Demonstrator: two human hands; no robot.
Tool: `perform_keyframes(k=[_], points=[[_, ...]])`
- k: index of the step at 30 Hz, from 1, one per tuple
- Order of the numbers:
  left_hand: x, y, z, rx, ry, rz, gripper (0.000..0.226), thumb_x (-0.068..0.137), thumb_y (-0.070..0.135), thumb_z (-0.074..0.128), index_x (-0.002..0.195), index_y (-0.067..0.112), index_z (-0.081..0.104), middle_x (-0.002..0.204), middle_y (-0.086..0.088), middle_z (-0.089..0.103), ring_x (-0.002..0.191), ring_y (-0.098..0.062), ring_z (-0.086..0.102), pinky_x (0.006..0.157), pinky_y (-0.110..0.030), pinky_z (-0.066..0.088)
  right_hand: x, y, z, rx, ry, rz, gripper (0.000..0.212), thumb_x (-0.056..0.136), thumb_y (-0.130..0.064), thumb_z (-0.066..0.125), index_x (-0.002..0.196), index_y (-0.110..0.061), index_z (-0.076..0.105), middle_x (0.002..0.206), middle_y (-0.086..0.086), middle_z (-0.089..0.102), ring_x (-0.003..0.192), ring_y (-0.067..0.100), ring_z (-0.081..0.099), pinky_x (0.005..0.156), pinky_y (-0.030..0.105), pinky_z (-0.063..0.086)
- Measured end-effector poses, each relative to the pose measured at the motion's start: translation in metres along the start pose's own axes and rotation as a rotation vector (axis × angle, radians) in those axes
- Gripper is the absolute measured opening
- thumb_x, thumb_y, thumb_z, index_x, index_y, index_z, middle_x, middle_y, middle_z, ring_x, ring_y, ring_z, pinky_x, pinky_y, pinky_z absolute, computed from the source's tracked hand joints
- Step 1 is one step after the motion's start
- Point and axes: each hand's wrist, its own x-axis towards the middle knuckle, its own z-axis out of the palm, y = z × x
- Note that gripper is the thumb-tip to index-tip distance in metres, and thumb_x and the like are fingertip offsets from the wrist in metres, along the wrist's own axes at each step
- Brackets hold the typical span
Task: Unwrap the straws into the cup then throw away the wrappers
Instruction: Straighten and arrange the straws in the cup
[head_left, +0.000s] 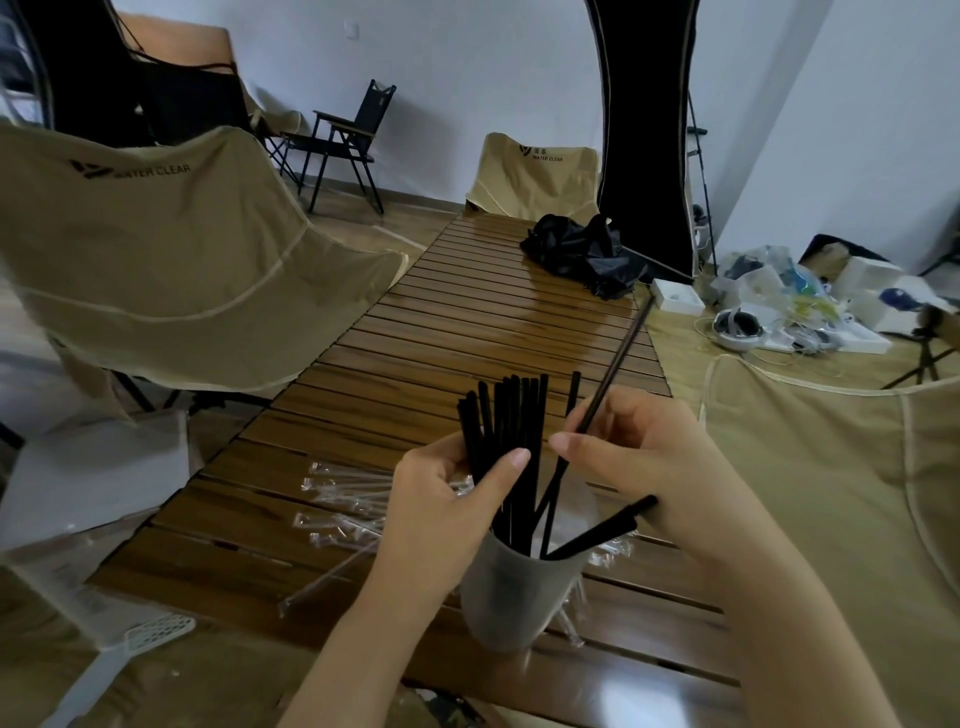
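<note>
Stretching away from me, the slatted wooden table (467, 322) carries everything I am working on, with a tan camp chair (171, 249) off to its left side and a crumpled black bag (582, 249) lying at its far end. My grey cup (514, 592) stands near the table's front edge, full of black straws (514, 431) that rise upright from it, a couple leaning out over its right rim. My left hand (447, 499) curls around the upright bunch, thumb across the front of it. My right hand (639, 462) pinches a single straw (618, 358) whose far end slants up over the table. Clear empty wrappers (343, 499) lie scattered on the slats left of the cup, and a few more lie just to its right.
</note>
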Motion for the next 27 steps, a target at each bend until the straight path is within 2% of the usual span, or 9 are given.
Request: perform_keyframes(k=[1,6,9,10,12,17,20,23,27], points=[[0.000,0.000,0.000,-0.006,0.000,-0.002,0.014,0.086,0.016,0.070,0.094,0.027,0.074,0.090,0.009,0.076,0.090,-0.006,0.071,0.083,-0.034,0.059,0.000,-0.001,0.000,0.000,0.013,-0.009,0.011,0.077,-0.024,0.076,0.082,-0.021,0.067,0.070,0.003,0.061,0.067,0.019,0.057,0.066,0.036,0.052],[0.001,0.000,0.000,-0.006,0.004,-0.029,0.014,0.085,0.017,0.072,0.092,0.029,0.074,0.088,0.012,0.076,0.090,-0.005,0.071,0.084,-0.035,0.058,-0.002,-0.010,0.002,0.042,0.162,-0.119,0.026,0.076,-0.029,0.075,0.099,-0.031,0.062,0.075,-0.007,0.058,0.061,0.003,0.049,0.059,0.019,0.047],[0.002,-0.001,0.001,0.001,0.004,-0.055,0.014,0.084,0.016,0.073,0.091,0.029,0.074,0.087,0.014,0.076,0.090,-0.003,0.071,0.086,-0.033,0.058,-0.005,-0.019,0.004,0.084,0.236,-0.244,0.008,0.089,-0.024,0.062,0.094,-0.026,0.068,0.073,-0.005,0.064,0.061,0.010,0.054,0.057,0.020,0.048],[0.002,-0.001,0.001,0.002,0.006,-0.060,0.015,0.084,0.016,0.073,0.092,0.028,0.074,0.088,0.014,0.075,0.090,-0.003,0.070,0.086,-0.033,0.058,-0.005,-0.020,0.004,0.065,0.251,-0.263,0.012,0.092,-0.022,0.058,0.092,-0.025,0.069,0.074,-0.004,0.065,0.064,0.016,0.058,0.060,0.025,0.050],[0.002,-0.001,0.001,-0.001,-0.002,-0.051,0.015,0.083,0.016,0.073,0.095,0.026,0.074,0.090,0.014,0.076,0.093,-0.003,0.070,0.088,-0.033,0.057,-0.005,-0.019,0.004,0.014,0.207,-0.257,0.018,0.093,-0.018,0.055,0.088,-0.025,0.070,0.075,-0.001,0.066,0.071,0.020,0.062,0.068,0.030,0.052],[0.002,-0.002,0.000,-0.004,-0.009,-0.011,0.020,0.081,0.021,0.072,0.102,0.022,0.074,0.095,0.010,0.076,0.096,-0.007,0.070,0.085,-0.031,0.057,-0.003,-0.011,0.009,-0.136,-0.078,-0.110,0.010,0.088,-0.019,0.063,0.093,-0.023,0.070,0.087,-0.008,0.070,0.082,-0.001,0.065,0.072,0.020,0.053],[0.002,-0.002,-0.001,-0.006,0.006,-0.020,0.016,0.084,0.017,0.072,0.097,0.027,0.074,0.090,0.012,0.076,0.092,-0.006,0.071,0.080,-0.024,0.057,-0.003,-0.010,0.012,-0.152,0.023,-0.148,0.026,0.078,-0.028,0.072,0.102,-0.034,0.064,0.085,-0.010,0.062,0.072,0.001,0.057,0.064,0.019,0.049],[0.002,0.000,-0.001,0.003,-0.018,-0.013,0.018,0.084,0.019,0.072,0.100,0.027,0.074,0.093,0.013,0.076,0.096,-0.004,0.070,0.083,-0.025,0.057,-0.003,-0.016,0.011,-0.063,0.150,-0.245,0.046,0.070,-0.030,0.074,0.111,-0.041,0.057,0.087,-0.005,0.055,0.067,0.007,0.047,0.061,0.020,0.045],[0.001,0.003,-0.002,0.017,-0.039,-0.022,0.023,0.082,0.021,0.073,0.104,0.025,0.075,0.095,0.014,0.076,0.099,-0.002,0.069,0.087,-0.028,0.056,-0.002,-0.018,0.010,-0.108,0.170,-0.327,0.036,0.072,-0.032,0.074,0.103,-0.046,0.065,0.090,-0.008,0.050,0.071,0.003,0.043,0.066,0.013,0.040]])
